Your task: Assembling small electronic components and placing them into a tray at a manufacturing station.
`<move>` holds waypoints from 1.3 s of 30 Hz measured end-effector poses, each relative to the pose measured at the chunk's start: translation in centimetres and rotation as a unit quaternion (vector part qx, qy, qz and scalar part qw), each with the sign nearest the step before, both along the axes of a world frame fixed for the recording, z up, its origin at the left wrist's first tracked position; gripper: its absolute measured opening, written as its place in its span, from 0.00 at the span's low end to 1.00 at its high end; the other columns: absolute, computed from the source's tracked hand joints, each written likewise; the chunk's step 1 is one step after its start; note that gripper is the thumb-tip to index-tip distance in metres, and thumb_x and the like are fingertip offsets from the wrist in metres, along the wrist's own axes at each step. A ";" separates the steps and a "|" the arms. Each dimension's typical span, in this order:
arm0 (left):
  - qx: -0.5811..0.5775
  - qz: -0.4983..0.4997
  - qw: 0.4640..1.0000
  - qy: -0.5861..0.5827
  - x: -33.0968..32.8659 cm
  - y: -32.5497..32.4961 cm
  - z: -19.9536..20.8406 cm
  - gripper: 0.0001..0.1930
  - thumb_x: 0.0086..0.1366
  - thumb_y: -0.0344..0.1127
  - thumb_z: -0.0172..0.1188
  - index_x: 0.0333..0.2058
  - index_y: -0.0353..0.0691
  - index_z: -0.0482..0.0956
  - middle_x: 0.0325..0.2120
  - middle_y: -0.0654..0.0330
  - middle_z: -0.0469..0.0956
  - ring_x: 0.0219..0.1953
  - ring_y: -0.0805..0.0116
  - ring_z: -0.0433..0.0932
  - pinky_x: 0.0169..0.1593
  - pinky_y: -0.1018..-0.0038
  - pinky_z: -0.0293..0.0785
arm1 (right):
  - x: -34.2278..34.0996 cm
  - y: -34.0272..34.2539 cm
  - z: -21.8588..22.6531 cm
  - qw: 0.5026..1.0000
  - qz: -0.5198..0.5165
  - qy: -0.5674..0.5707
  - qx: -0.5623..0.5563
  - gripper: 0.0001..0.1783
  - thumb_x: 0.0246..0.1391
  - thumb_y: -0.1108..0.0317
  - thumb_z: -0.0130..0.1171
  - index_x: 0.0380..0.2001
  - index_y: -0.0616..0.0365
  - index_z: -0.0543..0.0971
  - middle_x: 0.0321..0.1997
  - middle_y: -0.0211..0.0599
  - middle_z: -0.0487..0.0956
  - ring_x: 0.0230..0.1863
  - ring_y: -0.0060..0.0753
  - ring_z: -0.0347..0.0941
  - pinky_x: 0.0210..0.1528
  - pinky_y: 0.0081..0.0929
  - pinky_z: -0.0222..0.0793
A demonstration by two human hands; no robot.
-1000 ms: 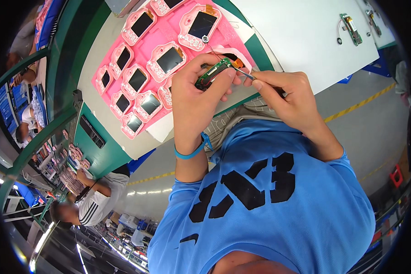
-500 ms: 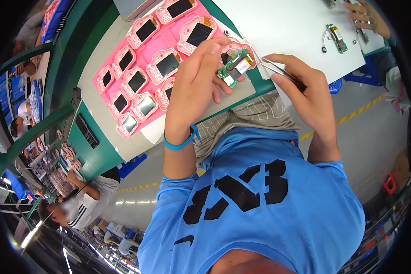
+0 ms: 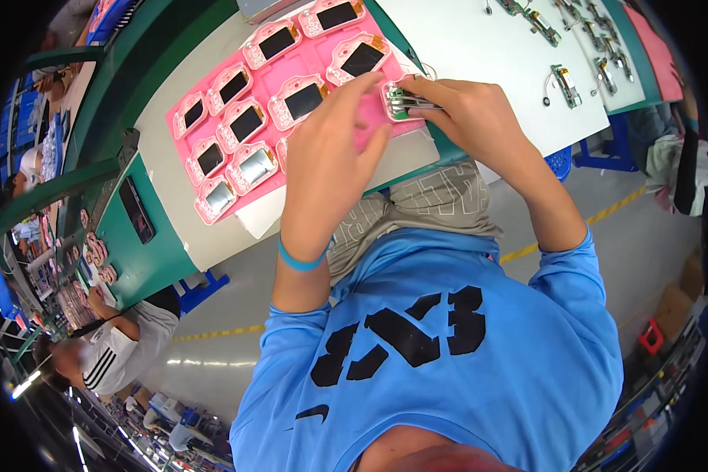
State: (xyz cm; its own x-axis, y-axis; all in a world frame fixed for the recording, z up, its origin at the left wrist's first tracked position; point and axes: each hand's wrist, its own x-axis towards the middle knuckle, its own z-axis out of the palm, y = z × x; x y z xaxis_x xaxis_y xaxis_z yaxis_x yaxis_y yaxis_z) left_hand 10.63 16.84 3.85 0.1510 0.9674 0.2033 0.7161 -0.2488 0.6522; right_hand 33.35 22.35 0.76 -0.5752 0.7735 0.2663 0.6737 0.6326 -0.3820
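Observation:
My left hand (image 3: 330,149) and my right hand (image 3: 468,118) meet over the near right corner of a pink tray (image 3: 322,67). Between their fingertips is a small green circuit board in a pale housing (image 3: 400,101). My left fingers pinch it from the left. The right fingers press a thin dark tool (image 3: 423,103) against it. A blue band (image 3: 300,259) circles my left wrist. The tray holds several pink-framed units with dark screens (image 3: 304,101); two near its front show silver faces (image 3: 253,165).
The tray lies on a white, green-edged table (image 3: 480,47). More small boards with wires (image 3: 565,85) lie in a row at the far right. A dark strip (image 3: 136,209) rests on the green bench at left. Another person in a striped shirt (image 3: 110,354) sits lower left.
Both hands have moved forward from over my lap to the tray's corner, carrying the board with them. The board now sits low, at the tray's edge.

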 end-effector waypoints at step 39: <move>0.047 0.040 0.998 0.032 0.5 0.1 -4.9 0.39 0.54 0.46 0.82 0.65 0.46 0.82 0.27 0.58 0.87 0.24 0.64 0.82 0.28 0.70 0.75 | 0.8 2.1 1.4 0.991 0.076 -0.038 -0.100 0.19 0.65 0.64 0.68 0.58 0.52 0.86 0.39 0.40 0.92 0.28 0.36 0.84 0.35 0.29 0.77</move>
